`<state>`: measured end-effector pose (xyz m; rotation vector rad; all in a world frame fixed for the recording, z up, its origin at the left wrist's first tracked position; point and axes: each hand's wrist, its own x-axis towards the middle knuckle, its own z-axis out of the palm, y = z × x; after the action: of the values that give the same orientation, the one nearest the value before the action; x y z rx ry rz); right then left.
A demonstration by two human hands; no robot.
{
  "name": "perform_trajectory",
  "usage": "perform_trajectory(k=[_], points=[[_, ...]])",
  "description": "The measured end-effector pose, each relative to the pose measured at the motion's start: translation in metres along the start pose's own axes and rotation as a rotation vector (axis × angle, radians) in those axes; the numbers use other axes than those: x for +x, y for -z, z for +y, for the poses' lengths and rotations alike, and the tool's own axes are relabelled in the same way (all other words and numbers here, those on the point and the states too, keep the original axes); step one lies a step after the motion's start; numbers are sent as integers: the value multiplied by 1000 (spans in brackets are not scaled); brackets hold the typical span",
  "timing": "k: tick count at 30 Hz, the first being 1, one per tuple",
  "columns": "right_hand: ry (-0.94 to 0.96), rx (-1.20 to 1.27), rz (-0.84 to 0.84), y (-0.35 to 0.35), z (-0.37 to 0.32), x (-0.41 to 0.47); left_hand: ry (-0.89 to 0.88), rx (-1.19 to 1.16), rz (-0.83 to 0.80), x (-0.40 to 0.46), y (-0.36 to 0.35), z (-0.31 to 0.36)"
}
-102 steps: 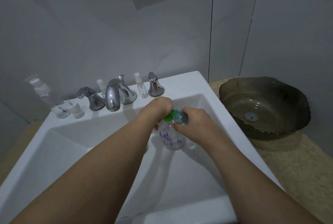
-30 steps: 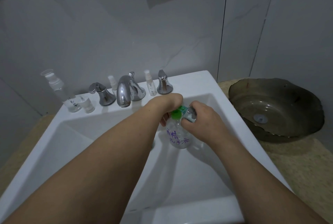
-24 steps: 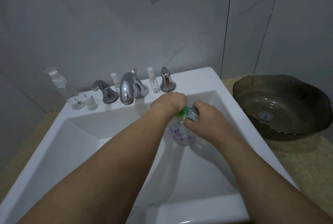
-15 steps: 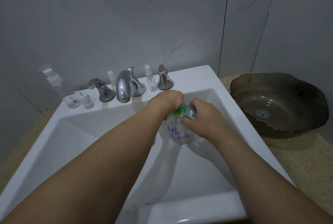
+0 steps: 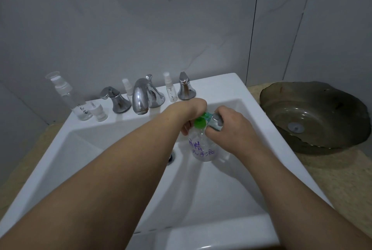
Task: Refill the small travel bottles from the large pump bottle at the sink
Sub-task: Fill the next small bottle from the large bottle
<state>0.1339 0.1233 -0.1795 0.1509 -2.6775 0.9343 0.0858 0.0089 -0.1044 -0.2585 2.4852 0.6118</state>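
The white sink [image 5: 227, 87] fills most of the view, with a dark glass bowl [image 5: 314, 115] on the counter to its right and a chrome faucet [image 5: 141, 97] at the back ledge. Along that ledge stand a tall clear spray bottle [image 5: 69, 97], a short clear cap or jar [image 5: 98, 111] beside it, and two slim spray bottles [image 5: 170, 89] flanking the faucet; whether any of these is already filled I cannot tell. Down in the basin stands the large pump bottle [image 5: 203, 147], clear with purple handwriting and a green pump head [image 5: 200, 122]. The left hand [image 5: 191, 111] is curled over that head from behind, seemingly pressing it. The right hand [image 5: 229, 127] grips a small travel bottle [image 5: 215, 122], tilted with its mouth against the green nozzle, just above the big bottle's shoulder. I would judge the filling of this one bottle to be under way, with the ledge bottles probably still to come, and capping after that.
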Motion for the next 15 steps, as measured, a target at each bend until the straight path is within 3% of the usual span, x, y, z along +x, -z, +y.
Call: perform_trajectory(k=[7, 11, 15], points=[[-23, -12, -76, 0, 1, -2, -130, 109, 221, 15, -12, -3], [-22, -6, -69, 1, 1, -2, -143, 117, 207, 12, -14, -2], [-12, -1, -50, 1, 2, 0, -69, 6, 88, 10, -8, -5]])
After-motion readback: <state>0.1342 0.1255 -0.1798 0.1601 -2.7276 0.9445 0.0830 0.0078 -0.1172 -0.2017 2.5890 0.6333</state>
